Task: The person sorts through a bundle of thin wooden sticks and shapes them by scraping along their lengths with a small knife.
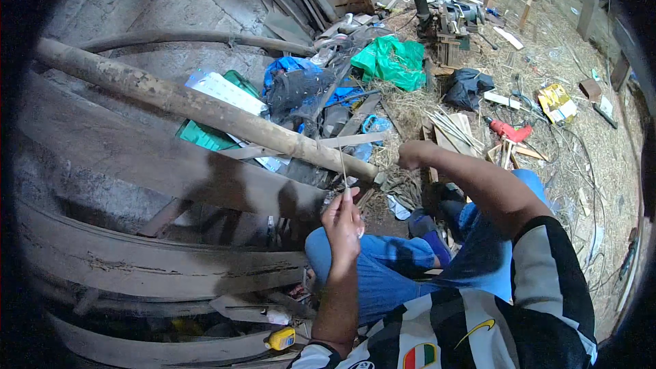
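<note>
My left hand (pixel 344 224) is raised above my knee, with thumb and fingers pinched on a thin wooden stick (pixel 343 167). The stick points up and away, its upper part passing in front of a long bamboo pole (pixel 184 101). Across that pole lies a flat pale wooden strip (pixel 362 139). My right hand (pixel 414 155) is closed, held out past the pole's near end and apart from my left hand. Its fingers face away, so whatever they may hold is hidden.
A red power drill (pixel 509 130) lies at the right beside thin wooden sticks (pixel 454 130). Green plastic (pixel 391 61) and a black bag (pixel 468 89) lie ahead. Weathered boards (pixel 157 266) fill the left. A cable (pixel 591 178) trails over the straw-littered floor.
</note>
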Tool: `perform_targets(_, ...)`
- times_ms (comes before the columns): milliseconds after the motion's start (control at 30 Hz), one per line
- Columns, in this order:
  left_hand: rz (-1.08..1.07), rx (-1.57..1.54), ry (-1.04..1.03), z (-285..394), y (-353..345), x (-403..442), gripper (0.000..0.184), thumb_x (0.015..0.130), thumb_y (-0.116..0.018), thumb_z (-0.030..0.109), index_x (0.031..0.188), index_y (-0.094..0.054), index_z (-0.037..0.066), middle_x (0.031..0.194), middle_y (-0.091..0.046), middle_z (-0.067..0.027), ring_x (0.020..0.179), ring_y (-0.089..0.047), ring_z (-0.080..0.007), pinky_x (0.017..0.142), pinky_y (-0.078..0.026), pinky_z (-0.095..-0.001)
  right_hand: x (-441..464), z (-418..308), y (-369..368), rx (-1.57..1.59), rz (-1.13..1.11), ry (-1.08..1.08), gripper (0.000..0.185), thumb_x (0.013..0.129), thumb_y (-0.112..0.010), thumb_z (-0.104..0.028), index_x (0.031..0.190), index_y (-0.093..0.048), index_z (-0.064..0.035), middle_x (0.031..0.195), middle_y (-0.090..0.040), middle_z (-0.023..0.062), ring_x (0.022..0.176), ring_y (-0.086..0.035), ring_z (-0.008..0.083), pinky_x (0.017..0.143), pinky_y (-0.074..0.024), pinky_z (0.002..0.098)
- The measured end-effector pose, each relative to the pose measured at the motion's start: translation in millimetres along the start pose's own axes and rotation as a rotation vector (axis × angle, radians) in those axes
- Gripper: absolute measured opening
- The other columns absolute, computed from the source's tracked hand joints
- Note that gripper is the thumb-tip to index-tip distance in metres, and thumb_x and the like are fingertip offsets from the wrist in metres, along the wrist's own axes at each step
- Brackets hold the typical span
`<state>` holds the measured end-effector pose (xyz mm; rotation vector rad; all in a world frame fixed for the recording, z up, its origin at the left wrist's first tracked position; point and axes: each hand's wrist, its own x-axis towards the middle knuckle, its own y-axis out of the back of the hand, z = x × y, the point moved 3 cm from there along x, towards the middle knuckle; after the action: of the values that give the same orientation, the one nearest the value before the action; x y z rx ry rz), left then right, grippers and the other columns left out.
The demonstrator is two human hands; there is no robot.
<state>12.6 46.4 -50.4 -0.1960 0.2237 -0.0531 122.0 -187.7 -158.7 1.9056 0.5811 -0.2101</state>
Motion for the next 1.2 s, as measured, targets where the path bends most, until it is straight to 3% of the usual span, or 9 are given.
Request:
perform_targets(67,-0.010,0.002,-0.023,2,2,1,0.028,0.101,-0.060,0.026,0.110,-0.068,0.000,0.056,-0.043,0.0053,0.041,-0.035,-0.0031,0.037,-0.029,-0.0222,-8,-21,7,-0.036,0.115,0.055,0.030,0.089,-0.057,-0.026,0.096,-0.071,-0.0007,0.096,-0.070,0.0239,0.089,-0.070,0.0400,0.078,-0.0550,0.0518)
perform_targets(133,-0.017,0.083,-0.098,4,0,2,0.029,0.100,-0.061,0.027,0.106,-0.068,-0.001,0.055,-0.041,0.0038,0.039,-0.034,-0.0055,0.036,-0.030,-0.0244,-55,-67,64,0.246,0.540,-0.029,0.032,0.094,-0.056,-0.032,0.096,-0.067,-0.0023,0.088,-0.070,0.0231,0.084,-0.069,0.0422,0.073,-0.0534,0.0540)
perform_targets(233,-0.014,0.068,-0.098,2,0,5,0.028,0.099,-0.063,0.025,0.109,-0.069,-0.001,0.055,-0.042,0.0039,0.039,-0.034,-0.0048,0.036,-0.031,-0.0242,-80,-82,86,0.350,0.804,0.039,0.034,0.098,-0.053,-0.037,0.099,-0.061,-0.0045,0.081,-0.068,0.0216,0.078,-0.066,0.0440,0.068,-0.0514,0.0554)
perform_targets(367,-0.023,0.039,-0.120,1,-3,11,0.026,0.099,-0.063,0.021,0.112,-0.069,-0.001,0.056,-0.043,0.0041,0.039,-0.034,-0.0042,0.036,-0.030,-0.0233,-103,-99,87,0.276,0.863,0.247,0.029,0.097,-0.053,-0.036,0.100,-0.056,-0.0066,0.081,-0.068,0.0199,0.071,-0.066,0.0428,0.061,-0.0502,0.0558)
perform_targets(733,0.006,-0.069,-0.117,13,-7,10,0.025,0.099,-0.062,0.022,0.108,-0.068,0.000,0.056,-0.045,0.0031,0.039,-0.035,-0.0054,0.037,-0.030,-0.0238,-109,-91,90,0.003,0.942,0.316,0.023,0.093,-0.059,-0.031,0.104,-0.059,-0.0104,0.083,-0.068,0.0126,0.069,-0.067,0.0367,0.060,-0.0537,0.0500)
perform_targets(867,0.164,-0.156,-0.168,24,23,24,0.027,0.098,-0.064,0.025,0.109,-0.068,0.001,0.058,-0.047,0.0033,0.040,-0.035,-0.0052,0.036,-0.030,-0.0235,-80,-45,86,-0.280,0.448,-0.053,0.028,0.088,-0.060,-0.022,0.113,-0.068,-0.0112,0.077,-0.071,0.0145,0.072,-0.071,0.0344,0.060,-0.0562,0.0501)
perform_targets(1067,0.171,0.037,-0.201,20,24,26,0.025,0.096,-0.068,0.022,0.107,-0.070,0.000,0.062,-0.049,0.0035,0.044,-0.036,-0.0029,0.037,-0.030,-0.0203,-95,-70,99,-0.101,0.667,-0.066,0.018,0.090,-0.059,-0.023,0.098,-0.066,-0.0090,0.077,-0.069,0.0160,0.073,-0.070,0.0372,0.059,-0.0547,0.0504)
perform_targets(1133,0.165,0.112,-0.212,20,14,23,0.023,0.096,-0.067,0.021,0.106,-0.071,0.001,0.063,-0.048,0.0045,0.046,-0.037,-0.0023,0.038,-0.030,-0.0195,-106,-95,96,0.029,0.835,0.284,0.028,0.095,-0.057,-0.035,0.098,-0.056,-0.0073,0.076,-0.066,0.0158,0.070,-0.067,0.0390,0.059,-0.0512,0.0519)
perform_targets(1200,0.115,0.127,-0.215,20,10,23,0.022,0.097,-0.067,0.020,0.107,-0.072,0.001,0.063,-0.048,0.0048,0.046,-0.037,-0.0023,0.038,-0.031,-0.0197,-111,-107,90,0.044,0.779,0.320,0.026,0.095,-0.055,-0.034,0.100,-0.057,-0.0083,0.078,-0.066,0.0153,0.070,-0.067,0.0389,0.058,-0.0509,0.0528)
